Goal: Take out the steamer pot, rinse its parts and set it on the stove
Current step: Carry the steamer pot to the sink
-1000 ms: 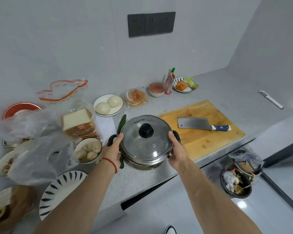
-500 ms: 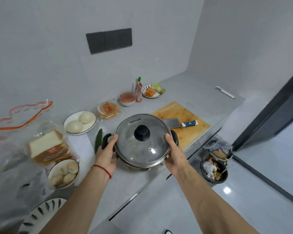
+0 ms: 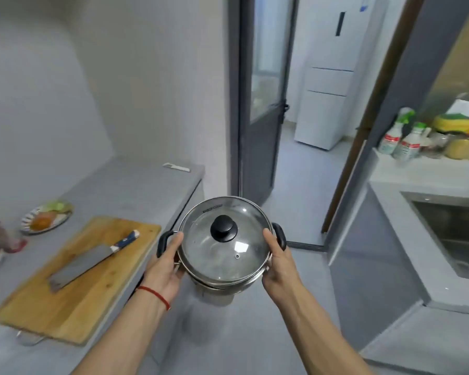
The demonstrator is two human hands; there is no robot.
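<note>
Steamer pot (image 3: 225, 255): stainless, glass lid (image 3: 224, 240) seated on top with black knob (image 3: 224, 231) at centre; contents behind the misted glass not discernible. Held in mid-air over the floor, right of the counter (image 3: 136, 190) edge, clear of it. Left of pot: cutting board (image 3: 76, 280) carrying a cleaver (image 3: 90, 259); beyond the board, a plate (image 3: 46, 217) of food scraps. Right of pot: sink (image 3: 455, 236), interior unclear. Left hand (image 3: 164, 269) closed on the left rim beside its black handle, thumb on lid edge. Right hand (image 3: 278, 266) closed likewise on the right rim. Forearms extended forward, converging.
</note>
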